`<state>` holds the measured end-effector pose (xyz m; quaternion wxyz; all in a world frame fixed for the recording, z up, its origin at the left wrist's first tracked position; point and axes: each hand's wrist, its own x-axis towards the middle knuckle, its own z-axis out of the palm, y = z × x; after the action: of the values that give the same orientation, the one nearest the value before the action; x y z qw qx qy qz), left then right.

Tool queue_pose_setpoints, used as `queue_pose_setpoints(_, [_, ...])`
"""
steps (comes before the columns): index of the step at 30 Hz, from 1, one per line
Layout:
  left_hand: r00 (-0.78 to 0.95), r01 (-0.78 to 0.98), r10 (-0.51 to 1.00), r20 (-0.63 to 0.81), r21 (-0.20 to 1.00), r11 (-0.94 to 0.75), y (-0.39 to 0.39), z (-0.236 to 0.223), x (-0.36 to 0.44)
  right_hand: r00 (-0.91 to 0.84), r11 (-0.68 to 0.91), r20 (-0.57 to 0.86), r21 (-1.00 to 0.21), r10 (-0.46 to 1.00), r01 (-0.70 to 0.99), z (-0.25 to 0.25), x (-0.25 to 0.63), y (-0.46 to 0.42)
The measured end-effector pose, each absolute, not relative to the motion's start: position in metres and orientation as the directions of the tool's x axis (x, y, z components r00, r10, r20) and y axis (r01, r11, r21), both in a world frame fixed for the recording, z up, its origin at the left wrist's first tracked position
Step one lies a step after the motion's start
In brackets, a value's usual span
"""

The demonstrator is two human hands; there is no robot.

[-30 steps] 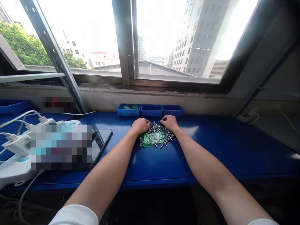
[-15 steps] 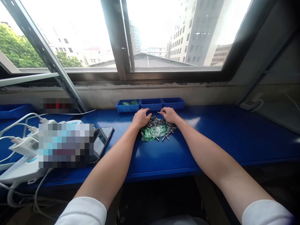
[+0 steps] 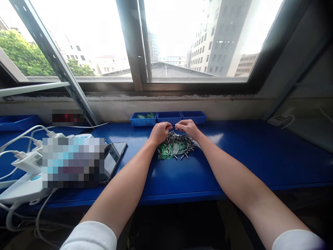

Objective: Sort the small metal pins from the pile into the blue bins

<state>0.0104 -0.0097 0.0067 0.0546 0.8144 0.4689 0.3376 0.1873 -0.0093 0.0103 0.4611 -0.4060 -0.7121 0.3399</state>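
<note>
My left hand and my right hand meet fingertip to fingertip just above a pile of small metal pins. Both are closed in a pinch. A slim metal pin runs between the two sets of fingertips, mostly covered by them, so its details are too small to tell. The loose pins below are silver and dark, heaped on a crumpled green plastic bag. Several of them stick out over the bag's right and front edges onto the table.
Three joined blue bins stand behind my hands; the left one holds green packets. A phone lies to the left, beside a white power strip with plugs and cables. The blue table stretches right, below the window.
My left hand has closed from a loose, spread shape into a pinch and moved towards my right fingertips, meeting the pin held there. The view has shifted slightly.
</note>
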Motion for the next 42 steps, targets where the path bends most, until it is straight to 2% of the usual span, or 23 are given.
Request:
queue_pose_setpoints(2, [0.319, 0.728, 0.800, 0.509, 0.408, -0.550, -0.009, 0.005, 0.011, -0.199, 0.425, 0.380, -0.858, 0.903, 0.289, 0.009, 0.190, -0.006])
queue_pose_setpoints(4, [0.263, 0.751, 0.806, 0.530, 0.412, -0.516, -0.006, 0.003, 0.010, -0.100, 0.419, 0.414, -0.821, 0.905, 0.388, 0.006, 0.195, -0.001])
queue_pose_setpoints(8, [0.152, 0.827, 0.840, 0.522, 0.398, -0.397, 0.002, -0.003, 0.001, 0.057, 0.354, 0.569, -0.582, 0.820, 0.732, 0.000, 0.209, 0.008])
queue_pose_setpoints(11, [0.111, 0.873, 0.876, 0.469, 0.375, -0.312, 0.006, -0.006, -0.005, 0.107, 0.228, 0.581, -0.472, 0.807, 0.851, -0.005, 0.218, 0.013])
queue_pose_setpoints(17, [0.080, 0.904, 0.925, 0.372, 0.364, -0.225, 0.005, -0.005, -0.006, 0.155, 0.076, 0.503, -0.409, 0.850, 0.909, -0.010, 0.223, 0.021])
queue_pose_setpoints(27, [0.122, 0.896, 0.933, 0.340, 0.366, -0.250, 0.002, -0.003, -0.003, 0.140, 0.029, 0.387, -0.399, 0.911, 0.916, -0.018, 0.225, 0.027])
queue_pose_setpoints(30, [0.148, 0.891, 0.930, 0.338, 0.363, -0.273, 0.002, -0.004, -0.002, 0.145, 0.046, 0.417, -0.415, 0.897, 0.909, -0.017, 0.223, 0.025])
queue_pose_setpoints(32, [0.170, 0.888, 0.930, 0.326, 0.358, -0.288, 0.002, -0.004, -0.001, 0.120, 0.110, 0.475, -0.428, 0.872, 0.897, -0.014, 0.219, 0.022])
queue_pose_setpoints(34, [0.216, 0.876, 0.927, 0.307, 0.358, -0.322, 0.002, -0.004, 0.001, 0.011, 0.237, 0.493, -0.437, 0.870, 0.868, -0.011, 0.214, 0.018])
queue_pose_setpoints(36, [0.285, 0.852, 0.917, 0.278, 0.365, -0.375, 0.001, -0.004, 0.003, -0.167, 0.380, 0.442, -0.452, 0.881, 0.807, -0.008, 0.207, 0.014])
queue_pose_setpoints(38, [0.348, 0.835, 0.907, 0.238, 0.360, -0.416, -0.001, -0.003, 0.004, -0.310, 0.457, 0.357, -0.481, 0.881, 0.748, -0.007, 0.200, 0.011])
queue_pose_setpoints(42, [0.387, 0.853, 0.904, 0.180, 0.302, -0.425, -0.002, -0.001, 0.005, -0.392, 0.456, 0.235, -0.508, 0.890, 0.731, -0.006, 0.191, 0.007])
